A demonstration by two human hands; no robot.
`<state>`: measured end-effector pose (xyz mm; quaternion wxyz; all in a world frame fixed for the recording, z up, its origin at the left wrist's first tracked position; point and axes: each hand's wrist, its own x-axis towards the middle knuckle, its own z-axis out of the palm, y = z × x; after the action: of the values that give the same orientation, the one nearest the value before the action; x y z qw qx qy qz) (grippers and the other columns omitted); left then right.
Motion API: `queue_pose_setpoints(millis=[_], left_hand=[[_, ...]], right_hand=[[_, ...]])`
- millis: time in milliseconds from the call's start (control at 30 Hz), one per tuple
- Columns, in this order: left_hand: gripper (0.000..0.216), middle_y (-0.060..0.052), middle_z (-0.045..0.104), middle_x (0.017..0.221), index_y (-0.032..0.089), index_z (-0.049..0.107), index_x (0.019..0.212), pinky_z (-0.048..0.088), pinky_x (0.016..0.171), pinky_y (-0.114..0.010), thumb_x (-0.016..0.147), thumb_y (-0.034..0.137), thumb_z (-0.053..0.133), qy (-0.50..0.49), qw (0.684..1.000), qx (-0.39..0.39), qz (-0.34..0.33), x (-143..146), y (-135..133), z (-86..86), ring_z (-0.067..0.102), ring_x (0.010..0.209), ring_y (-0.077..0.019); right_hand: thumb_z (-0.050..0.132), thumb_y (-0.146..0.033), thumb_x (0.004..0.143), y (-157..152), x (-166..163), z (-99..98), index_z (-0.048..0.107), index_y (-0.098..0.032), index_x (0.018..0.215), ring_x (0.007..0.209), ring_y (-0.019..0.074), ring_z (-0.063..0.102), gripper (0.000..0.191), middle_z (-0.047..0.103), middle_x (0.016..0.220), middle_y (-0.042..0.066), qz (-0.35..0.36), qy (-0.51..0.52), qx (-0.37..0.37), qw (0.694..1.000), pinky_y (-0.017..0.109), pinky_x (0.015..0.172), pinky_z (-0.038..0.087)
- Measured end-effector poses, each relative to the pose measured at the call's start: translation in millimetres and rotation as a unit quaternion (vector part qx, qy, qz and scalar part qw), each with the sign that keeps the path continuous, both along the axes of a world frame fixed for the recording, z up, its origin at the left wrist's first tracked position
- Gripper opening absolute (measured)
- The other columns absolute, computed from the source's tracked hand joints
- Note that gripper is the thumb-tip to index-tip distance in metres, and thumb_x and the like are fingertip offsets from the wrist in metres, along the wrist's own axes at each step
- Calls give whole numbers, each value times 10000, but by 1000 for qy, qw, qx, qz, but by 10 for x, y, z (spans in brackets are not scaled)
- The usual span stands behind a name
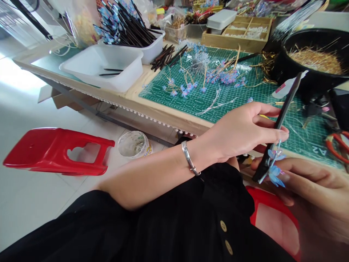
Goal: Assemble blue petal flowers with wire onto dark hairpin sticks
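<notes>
Both hands are at a dark, tapered hair stick (pixel 286 105), held tilted over the front edge of the bench. My left hand (pixel 240 127), with a silver bangle on its wrist, pinches the stick around its middle between thumb and fingers. Blue flowers (pixel 276 174) with small pink beads sit at the lower, thicker end, fixed by a pale wire or thread. My right hand (pixel 313 178) has its thumb and fingers closed around that flowered end. On the green cutting mat (pixel 169 102) beyond lie more blue flower sprigs (pixel 188 87) and loose silvery wires (pixel 214 103).
A white bin (pixel 131 72) holds two dark sticks; another behind it is full of flowered sticks (pixel 128 25). At right are a black bowl (pixel 280 54) of golden wires and orange-handled scissors (pixel 336 145). A red stool (pixel 43 149) and tub (pixel 135 145) stand on the floor.
</notes>
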<state>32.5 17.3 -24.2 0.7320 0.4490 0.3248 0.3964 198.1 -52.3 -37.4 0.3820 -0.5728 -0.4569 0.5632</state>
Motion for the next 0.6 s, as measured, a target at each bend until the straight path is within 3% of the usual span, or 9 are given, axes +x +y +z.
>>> queue_pose_setpoints(millis=[133, 333, 433, 600], left_hand=[[249, -102, 675, 1106, 181, 553, 1084, 554, 744, -300, 855, 154, 646, 47, 998, 52, -8, 26, 5, -19, 668, 941, -209], [170, -101, 677, 1112, 150, 578, 1042, 516, 966, -289, 888, 204, 627, 102, 979, 167, 47, -40, -129, 102, 645, 1075, -191], [98, -64, 679, 1090, 190, 581, 996, 546, 893, -267, 933, 265, 585, 169, 956, 222, 85, -97, -328, 161, 664, 997, -170], [168, -89, 697, 1001, 166, 597, 1013, 579, 765, -269, 930, 313, 592, 178, 949, 255, 56, -73, -617, 117, 698, 863, -177]], right_hand=[[858, -460, 658, -10, 34, 5, 716, -253, 618, 473, 122, 410, 253, 517, 516, 1, -8, 1, 14, 1000, 255, 443, 337], [841, -452, 695, -92, 153, -37, 749, -316, 769, 593, 172, 515, 180, 619, 650, 10, -62, -20, 44, 997, 275, 525, 433], [824, -470, 681, -86, 248, 11, 750, -315, 788, 587, 226, 558, 202, 624, 637, 37, -82, -49, 70, 993, 332, 498, 466], [825, -489, 606, 16, 425, 142, 745, -287, 775, 607, 304, 629, 275, 649, 657, 77, -68, -92, 115, 987, 400, 451, 497]])
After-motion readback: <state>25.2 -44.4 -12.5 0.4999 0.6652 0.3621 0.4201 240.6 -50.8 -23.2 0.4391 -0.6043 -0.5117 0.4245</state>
